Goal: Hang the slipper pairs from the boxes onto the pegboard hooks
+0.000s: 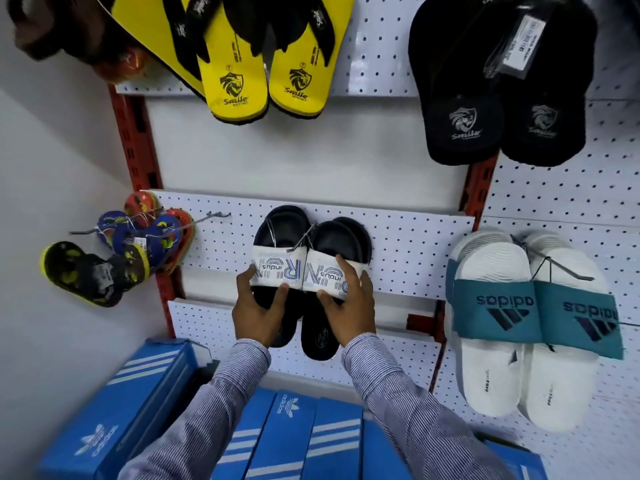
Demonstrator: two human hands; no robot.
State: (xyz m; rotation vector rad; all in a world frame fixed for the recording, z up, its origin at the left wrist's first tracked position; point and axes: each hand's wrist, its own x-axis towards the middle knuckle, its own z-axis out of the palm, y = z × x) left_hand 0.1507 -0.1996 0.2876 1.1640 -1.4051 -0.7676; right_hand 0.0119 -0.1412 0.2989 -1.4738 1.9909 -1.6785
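A pair of black slides with white straps [313, 242] is pressed against the white pegboard [408, 244] at the centre, tied together by a string at the top. My left hand [258, 311] grips the left slide at its strap and sole. My right hand [349, 306] grips the right slide the same way. The hook behind the pair is hidden. An empty hook [217, 214] juts from the board to the upper left of the pair. Blue shoe boxes [287, 434] stand below my arms.
Hung pairs surround the spot: yellow flip-flops [263, 77] above, black flip-flops [498, 98] upper right, white slides with teal straps [526, 327] right, small children's slippers [117, 258] on a long hook left. Red uprights [138, 147] frame the panel. An open blue box [138, 407] sits lower left.
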